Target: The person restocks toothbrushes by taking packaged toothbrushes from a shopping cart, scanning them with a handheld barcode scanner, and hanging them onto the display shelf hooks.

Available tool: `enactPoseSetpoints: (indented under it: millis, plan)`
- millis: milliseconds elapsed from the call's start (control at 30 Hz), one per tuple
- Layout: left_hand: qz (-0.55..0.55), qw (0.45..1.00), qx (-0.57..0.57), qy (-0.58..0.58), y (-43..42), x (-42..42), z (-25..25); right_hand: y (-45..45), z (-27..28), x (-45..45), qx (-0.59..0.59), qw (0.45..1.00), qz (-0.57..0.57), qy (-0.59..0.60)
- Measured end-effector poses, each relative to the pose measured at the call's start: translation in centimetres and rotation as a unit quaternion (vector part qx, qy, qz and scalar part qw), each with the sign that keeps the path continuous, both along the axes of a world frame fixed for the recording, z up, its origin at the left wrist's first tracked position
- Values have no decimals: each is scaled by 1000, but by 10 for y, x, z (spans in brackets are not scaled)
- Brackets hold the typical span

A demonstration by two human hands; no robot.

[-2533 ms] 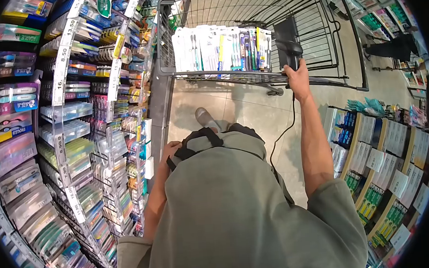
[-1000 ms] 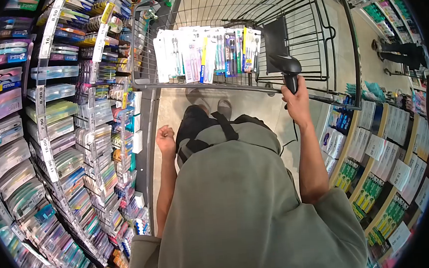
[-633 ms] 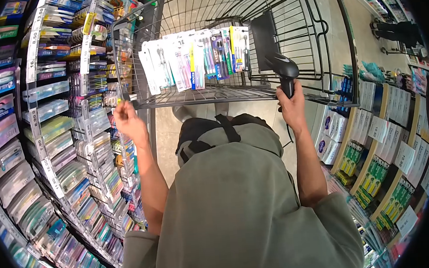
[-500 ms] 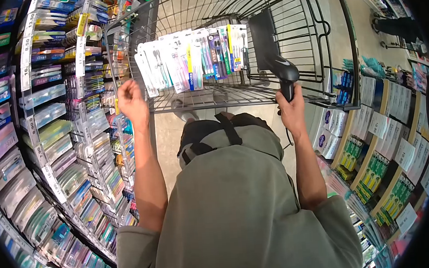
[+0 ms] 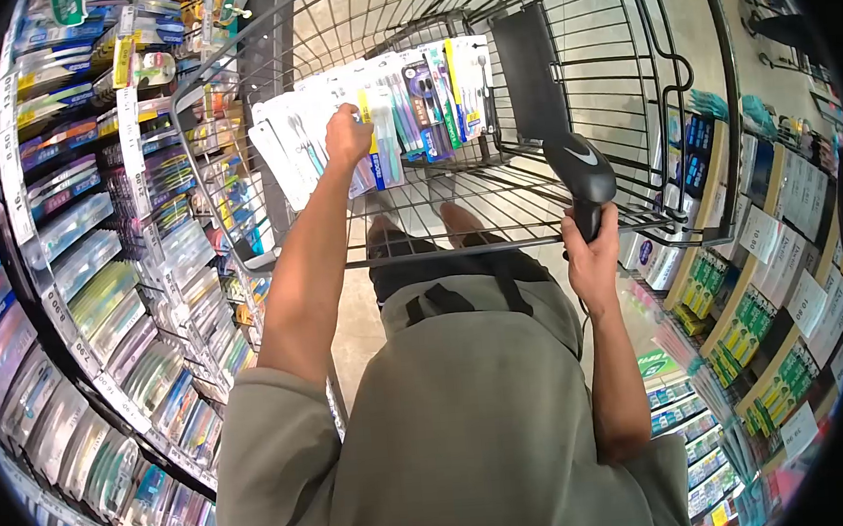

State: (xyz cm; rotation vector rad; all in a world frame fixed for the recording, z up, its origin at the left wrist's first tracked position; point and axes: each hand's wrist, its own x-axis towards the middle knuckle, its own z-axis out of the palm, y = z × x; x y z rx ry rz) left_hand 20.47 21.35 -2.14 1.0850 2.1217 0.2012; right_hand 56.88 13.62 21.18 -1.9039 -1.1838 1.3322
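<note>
Inside the black wire cart (image 5: 460, 252), a row of toothbrush packs (image 5: 397, 128) lies side by side, mostly white with some yellow, blue and purple. My left hand (image 5: 348, 136) is over the middle of the row with its fingers bent together; whether a pack is between them is hidden. My right hand (image 5: 593, 251) is wrapped round the handle of a black barcode scanner (image 5: 581, 169), at the cart's near edge. A flat black panel (image 5: 530, 72) stands in the cart between the packs and the scanner.
Racks of packaged toothbrushes (image 5: 102, 305) with price strips line the left side. On the right are shelves of boxed goods (image 5: 774, 268) with price cards. A person's dark-clothed legs (image 5: 785, 32) show at the upper right. My feet and legs are under the cart.
My left hand has moved from low by my side, up past the cart's left corner and onto the packs. The cart now lies closer to my body. My right hand still holds the scanner.
</note>
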Motion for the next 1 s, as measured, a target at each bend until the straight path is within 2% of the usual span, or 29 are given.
enactPoseSetpoints:
  millis: [33,100,167,233,300,367,633,1000]
  plan:
    - [-4,1000,-4,-4,0,6,-6,-1,1,0,-5,1000,4,-17]
    - [-7,997,18,74,4,18,-16,-2,-2,0,-6,1000,0,-20]
    - [1,999,-9,48,10,28,-19,-1,-4,0,35,998,22,-45]
    - [-58,990,48,117,13,28,-27,2,-2,-2,20,999,7,-34]
    - [-80,989,46,117,14,31,-29,5,0,-4,-13,999,1,-38]
    - [-45,988,23,143,19,36,-23,6,-1,-4,-12,999,-3,-42]
    - [-13,990,-30,138,31,48,-26,12,1,-6,24,997,14,-71]
    - [-1,996,39,81,26,39,-24,13,3,-8,-10,998,7,-61]
